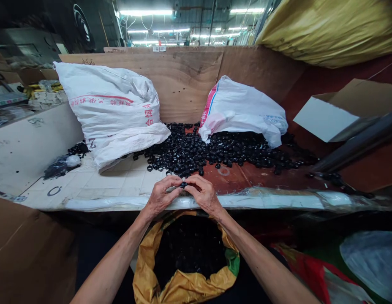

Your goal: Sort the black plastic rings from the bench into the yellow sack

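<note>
Between the fingertips of my left hand [164, 192] and my right hand [204, 192] is a small black plastic ring-like part [183, 185]. Both hands pinch it from opposite sides, above the front edge of the worktable. Fingers cover most of the part, so its exact shape is hard to make out. Just beyond my fingertips lies a spread pile of similar black parts [189, 152]. Below my wrists stands an open yellow woven sack [145, 270], with a dark mass of black pieces inside.
A large white woven sack [116, 101] leans at the left of the table, a smaller one [243, 109] at the right, both against a wooden board [183, 63]. Farther right are an open carton [329, 118] and a dark metal bar [357, 141]. A yellow bundle [335, 29] hangs above.
</note>
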The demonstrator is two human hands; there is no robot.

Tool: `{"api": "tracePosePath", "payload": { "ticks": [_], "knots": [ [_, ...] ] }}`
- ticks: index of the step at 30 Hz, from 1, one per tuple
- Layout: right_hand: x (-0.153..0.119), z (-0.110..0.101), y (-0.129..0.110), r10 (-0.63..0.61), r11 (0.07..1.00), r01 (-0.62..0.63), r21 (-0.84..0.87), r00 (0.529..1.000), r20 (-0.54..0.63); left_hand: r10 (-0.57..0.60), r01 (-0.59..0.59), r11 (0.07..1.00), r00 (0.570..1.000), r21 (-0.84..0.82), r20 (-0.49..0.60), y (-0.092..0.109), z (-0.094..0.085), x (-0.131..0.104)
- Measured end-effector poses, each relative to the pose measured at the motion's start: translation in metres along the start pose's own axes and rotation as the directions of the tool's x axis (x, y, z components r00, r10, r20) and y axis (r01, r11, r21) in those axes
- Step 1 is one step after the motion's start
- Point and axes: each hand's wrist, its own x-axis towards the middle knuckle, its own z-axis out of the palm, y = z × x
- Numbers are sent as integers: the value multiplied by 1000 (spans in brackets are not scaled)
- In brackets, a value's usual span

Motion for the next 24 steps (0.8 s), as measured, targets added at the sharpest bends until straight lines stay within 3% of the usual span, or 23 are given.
{"api": "tracePosePath", "payload": {
  "ticks": [5,12,15,20,24],
  "knots": [
    [0,1,-2,-88,996,88,15,996,-15,-20,20,999,1000,-32,8,1,0,2],
    [0,7,3,46,995,-45,-92,999,9,15,-15,1000,1000,0,-9,-1,1,-1],
    [0,8,1,52,989,-52,-140,999,-3,-30,30,999,999,-18,-10,-1,2,-2],
    [-4,7,-3,54,997,-55,-54,998,-16,-113,109,991,993,-83,-37,0,2,-3],
    [-5,6,-5,23,983,-22,-183,1000,0,-109,106,991,993,-78,-35,0,1,-4]
  ]
}}
